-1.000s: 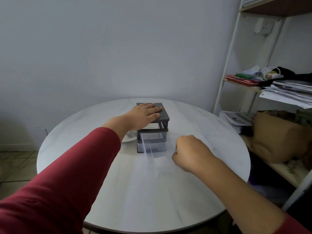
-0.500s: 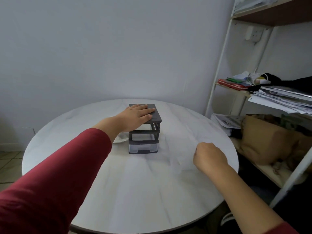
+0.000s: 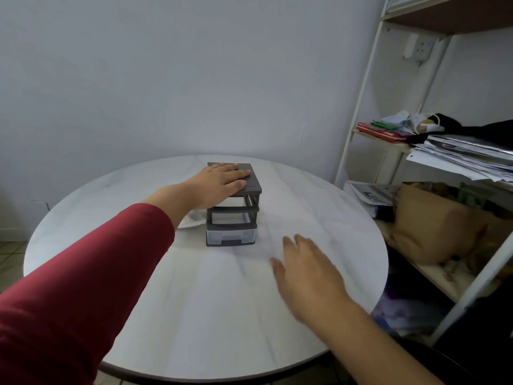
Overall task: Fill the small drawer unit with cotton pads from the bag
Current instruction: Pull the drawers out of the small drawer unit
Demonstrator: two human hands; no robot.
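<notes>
The small drawer unit (image 3: 231, 215) has a dark grey frame and stands on the round white table (image 3: 194, 315). Its bottom clear drawer (image 3: 230, 237) is pushed in, and the middle slot looks hollow. My left hand (image 3: 219, 182) lies flat on the unit's top, fingers straight. My right hand (image 3: 305, 270) hovers over the table to the right front of the unit, fingers spread, holding nothing. A white bag (image 3: 191, 219) peeks out to the left of the unit, mostly hidden by my left forearm. No removed clear drawer is plainly visible.
A white metal shelf rack (image 3: 358, 129) stands to the right of the table, with stacked papers (image 3: 460, 157), a red folder (image 3: 380, 133) and a brown paper bag (image 3: 438, 223). A plain wall runs behind the table. Tiled floor shows at the far left.
My right hand, earlier closed on a clear drawer pulled out of the unit, carried it to the right and now is open with spread fingers. My left hand stayed on the unit's top.
</notes>
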